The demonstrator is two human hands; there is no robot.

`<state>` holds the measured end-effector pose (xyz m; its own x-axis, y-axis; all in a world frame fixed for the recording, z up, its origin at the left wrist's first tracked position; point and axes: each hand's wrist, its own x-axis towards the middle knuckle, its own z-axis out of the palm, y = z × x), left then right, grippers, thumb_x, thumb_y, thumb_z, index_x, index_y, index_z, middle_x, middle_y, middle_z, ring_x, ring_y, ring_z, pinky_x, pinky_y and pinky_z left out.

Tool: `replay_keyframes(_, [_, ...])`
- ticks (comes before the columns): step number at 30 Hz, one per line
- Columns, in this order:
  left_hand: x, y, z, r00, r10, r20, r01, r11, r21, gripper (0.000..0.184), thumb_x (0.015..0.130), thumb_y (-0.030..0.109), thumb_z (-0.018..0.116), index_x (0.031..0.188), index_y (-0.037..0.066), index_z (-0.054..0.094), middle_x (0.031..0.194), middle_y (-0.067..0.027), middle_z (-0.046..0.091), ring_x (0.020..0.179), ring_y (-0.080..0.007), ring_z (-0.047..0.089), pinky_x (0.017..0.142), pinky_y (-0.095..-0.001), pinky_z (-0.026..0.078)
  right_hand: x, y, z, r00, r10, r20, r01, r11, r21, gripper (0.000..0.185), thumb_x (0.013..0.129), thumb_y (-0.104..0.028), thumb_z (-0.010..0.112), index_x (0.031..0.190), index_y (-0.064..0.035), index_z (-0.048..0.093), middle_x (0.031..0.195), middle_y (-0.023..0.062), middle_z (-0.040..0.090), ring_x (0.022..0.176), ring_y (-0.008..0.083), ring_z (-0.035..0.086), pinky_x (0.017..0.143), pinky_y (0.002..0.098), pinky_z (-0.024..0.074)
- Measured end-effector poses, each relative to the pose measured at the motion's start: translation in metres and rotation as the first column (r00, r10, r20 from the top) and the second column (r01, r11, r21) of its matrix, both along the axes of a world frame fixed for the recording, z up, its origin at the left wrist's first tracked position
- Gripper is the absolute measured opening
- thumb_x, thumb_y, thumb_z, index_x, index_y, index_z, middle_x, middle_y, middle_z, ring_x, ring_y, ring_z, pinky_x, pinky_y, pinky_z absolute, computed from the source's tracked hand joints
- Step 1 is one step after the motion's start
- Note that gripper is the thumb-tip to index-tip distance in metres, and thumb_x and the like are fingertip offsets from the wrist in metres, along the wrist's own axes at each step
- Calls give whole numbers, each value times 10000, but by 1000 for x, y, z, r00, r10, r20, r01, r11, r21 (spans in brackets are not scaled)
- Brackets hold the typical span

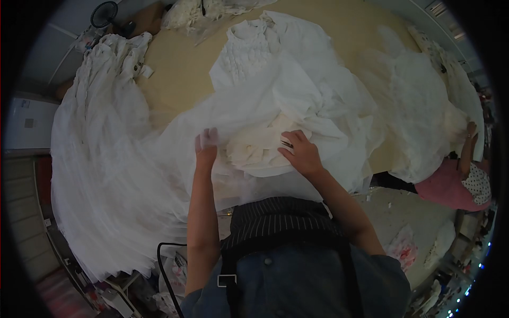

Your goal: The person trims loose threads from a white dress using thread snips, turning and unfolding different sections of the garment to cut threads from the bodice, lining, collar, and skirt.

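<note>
A white dress (313,90) with a gathered bodice lies spread over the table, its sheer skirt reaching toward me. My left hand (207,146) has its fingers bent into the sheer layer, which partly veils the fingertips. To the right, my right hand (301,151) is closed round a small dark metal tool (287,143), too small to name surely. It is over the cream ruffled fabric (254,151) at the front of the dress.
More white tulle (106,159) hangs over the left side of the tan table (175,69). At the right, a co-worker in pink (442,185) reaches to another white garment (419,100). A black fan (104,14) stands at the back left. Plastic bags (403,248) lie on the floor.
</note>
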<state>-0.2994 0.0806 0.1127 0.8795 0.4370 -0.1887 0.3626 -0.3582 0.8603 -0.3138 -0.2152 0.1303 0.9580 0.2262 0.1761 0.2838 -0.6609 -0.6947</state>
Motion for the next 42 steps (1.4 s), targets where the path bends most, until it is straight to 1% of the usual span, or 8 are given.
replay_keyframes(2, [13, 24, 8, 998, 51, 44, -31, 926, -377, 302, 972, 270, 595, 1091, -4, 641, 963, -112, 665, 925, -200, 632, 783, -354, 509, 13, 9, -15, 993, -101, 52, 112, 948, -297, 121, 856, -87, 697, 957, -30, 664, 868, 126, 677, 748, 242, 672, 653, 328, 529])
replay_keyframes(7, [47, 106, 84, 967, 250, 49, -42, 345, -937, 292, 965, 194, 600, 1156, -26, 611, 1083, -146, 677, 915, -213, 655, 805, -354, 520, 30, -18, 3, 942, 2, -336, 130, 920, 370, 137, 883, -102, 693, 958, 7, 661, 820, 55, 660, 697, 117, 576, 633, 278, 469])
replay_keyframes(9, [56, 137, 59, 914, 387, 124, -315, 867, -385, 272, 963, 162, 587, 1169, -14, 608, 1074, -163, 678, 917, -231, 659, 809, -362, 523, 30, -22, 37, 902, 78, -424, 143, 873, 466, 145, 895, -105, 690, 957, 23, 659, 812, 25, 647, 695, 77, 527, 632, 254, 441])
replay_keyframes(11, [53, 107, 69, 890, 253, 380, -454, 575, 680, 232, 950, 90, 576, 1159, -2, 619, 1068, -161, 679, 892, -230, 655, 808, -342, 520, 23, -21, 54, 905, 72, -419, 161, 855, 493, 148, 904, -102, 686, 951, 35, 659, 813, -1, 634, 703, 52, 485, 637, 231, 417])
replay_keyframes(15, [23, -24, 104, 847, -413, 334, 451, 891, -42, 300, 863, 13, 671, 1161, 16, 642, 1108, -121, 674, 979, -253, 653, 845, -335, 525, 17, -17, 67, 942, 99, -319, 50, 903, 426, 112, 884, -71, 697, 965, 2, 672, 778, 14, 621, 679, 73, 509, 612, 242, 420])
replay_keyframes(17, [10, -80, 108, 653, -634, 415, 592, 769, 244, 398, 766, -8, 731, 1151, 42, 646, 1134, -114, 658, 1036, -269, 633, 825, -342, 538, 15, -16, 80, 960, 158, -229, -82, 947, 309, 106, 871, -58, 703, 969, -21, 680, 763, 29, 610, 660, 96, 527, 601, 246, 424])
replay_keyframes(36, [14, -72, 55, 864, -355, 357, 67, 783, 618, 256, 777, -6, 671, 1024, 50, 706, 841, -104, 673, 732, -291, 668, 602, -369, 533, -6, -37, 103, 869, -75, 489, 20, 993, 117, 264, 727, 72, 720, 970, -18, 667, 763, 78, 631, 574, 200, 574, 506, 294, 472])
replay_keyframes(42, [45, -35, 79, 964, -69, 255, 174, 891, -419, 168, 902, 115, 679, 1034, 12, 696, 717, 26, 585, 569, -61, 498, 499, -249, 463, 10, -71, 114, 822, -421, 385, 345, 904, 251, 130, 843, 12, 683, 964, -35, 668, 747, 31, 611, 575, 85, 520, 511, 219, 407])
